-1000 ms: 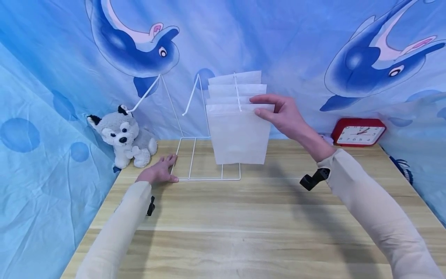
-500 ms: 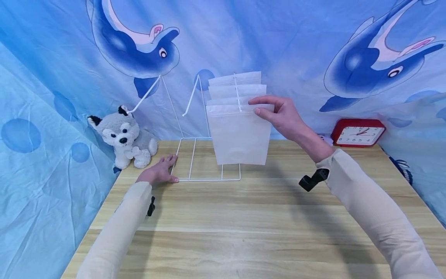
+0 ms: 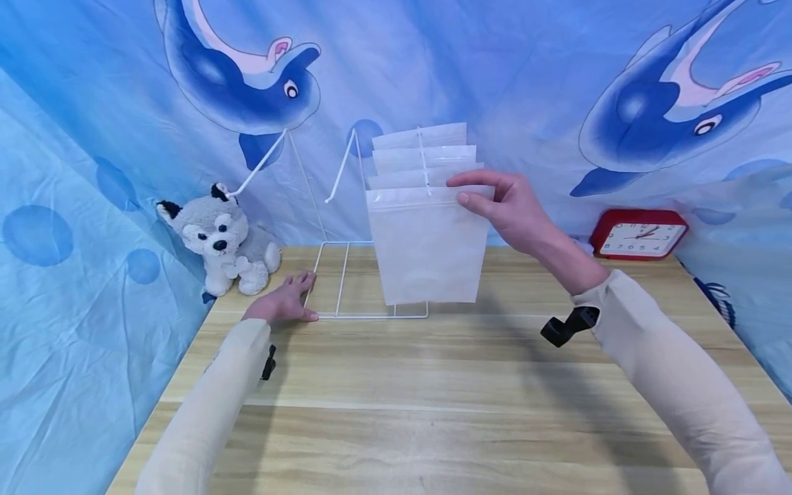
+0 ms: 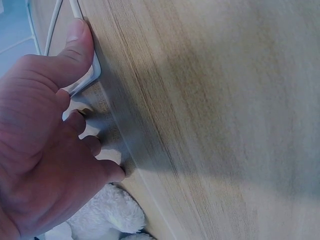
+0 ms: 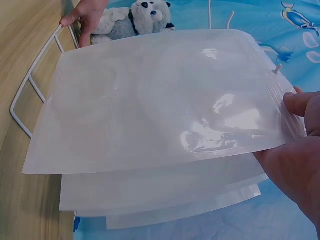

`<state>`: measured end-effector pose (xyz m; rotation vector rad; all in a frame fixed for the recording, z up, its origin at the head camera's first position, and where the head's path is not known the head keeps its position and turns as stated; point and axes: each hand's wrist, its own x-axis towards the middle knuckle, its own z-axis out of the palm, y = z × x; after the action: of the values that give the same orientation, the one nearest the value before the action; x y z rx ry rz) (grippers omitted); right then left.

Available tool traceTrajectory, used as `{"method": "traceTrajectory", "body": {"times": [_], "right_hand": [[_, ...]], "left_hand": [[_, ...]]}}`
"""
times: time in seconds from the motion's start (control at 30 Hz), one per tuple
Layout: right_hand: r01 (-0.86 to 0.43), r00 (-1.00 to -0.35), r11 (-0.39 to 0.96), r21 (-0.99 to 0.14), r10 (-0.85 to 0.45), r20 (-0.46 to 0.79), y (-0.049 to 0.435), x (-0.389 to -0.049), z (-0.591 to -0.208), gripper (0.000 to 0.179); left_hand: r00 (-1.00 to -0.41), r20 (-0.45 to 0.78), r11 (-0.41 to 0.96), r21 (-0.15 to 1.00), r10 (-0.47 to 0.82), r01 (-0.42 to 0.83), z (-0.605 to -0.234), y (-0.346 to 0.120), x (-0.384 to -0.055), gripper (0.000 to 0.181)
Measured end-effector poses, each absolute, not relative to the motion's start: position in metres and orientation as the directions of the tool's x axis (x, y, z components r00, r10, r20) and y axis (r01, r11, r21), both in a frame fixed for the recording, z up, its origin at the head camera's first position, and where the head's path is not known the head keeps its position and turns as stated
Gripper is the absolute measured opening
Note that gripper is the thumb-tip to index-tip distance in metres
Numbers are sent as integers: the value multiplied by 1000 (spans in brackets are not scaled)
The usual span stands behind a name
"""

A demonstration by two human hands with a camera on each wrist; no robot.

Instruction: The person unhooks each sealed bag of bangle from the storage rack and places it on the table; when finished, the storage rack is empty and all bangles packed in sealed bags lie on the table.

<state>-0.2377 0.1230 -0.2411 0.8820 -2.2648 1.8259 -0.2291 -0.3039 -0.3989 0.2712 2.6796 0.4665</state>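
Several white zip bags hang one behind another on the right prong [image 3: 424, 158] of a white wire rack [image 3: 371, 317]. My right hand [image 3: 516, 210] pinches the front zip bag [image 3: 427, 251] at its top right corner, thumb in front. In the right wrist view the prong's tip [image 5: 278, 69] pokes out at that bag's top edge. The bags behind [image 3: 423, 159] are spaced back along the prong. At the rack's left base corner, my left hand [image 3: 287, 300] rests with fingers and thumb spread, thumb [image 4: 80, 47] against the front wire.
Two other prongs [image 3: 342, 165] on the rack's left carry nothing. A plush husky [image 3: 216, 240] sits left of the rack, close to my left hand. At the back right stands a red clock [image 3: 640, 234]. A blue dolphin-print cloth [image 3: 507, 82] hangs behind the wooden table [image 3: 396, 412].
The front bag has come slightly toward me and lower, apart from those behind it. My right hand has moved a little right with it. My left hand stays at the rack's corner.
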Motion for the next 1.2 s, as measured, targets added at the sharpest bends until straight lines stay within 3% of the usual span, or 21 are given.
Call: {"method": "traceTrajectory", "body": {"times": [0.57,0.83,1.2], "right_hand": [[-481,-821,67,-874,-385,423,141,-221,-235,22],[-358,-913,313,-880,-314,259,187,-204,-240,24],[-337,-939,413,-846,-209,272,264,-188,-260,23]], "left_hand": [[-898,-356,927,352,258,127,-400,-304,-232,101],[-895,-368,924,368,250,107,-400,-305,-231,101],[-893,-360,919,373,270,127,-402,-306,-232,102]]}}
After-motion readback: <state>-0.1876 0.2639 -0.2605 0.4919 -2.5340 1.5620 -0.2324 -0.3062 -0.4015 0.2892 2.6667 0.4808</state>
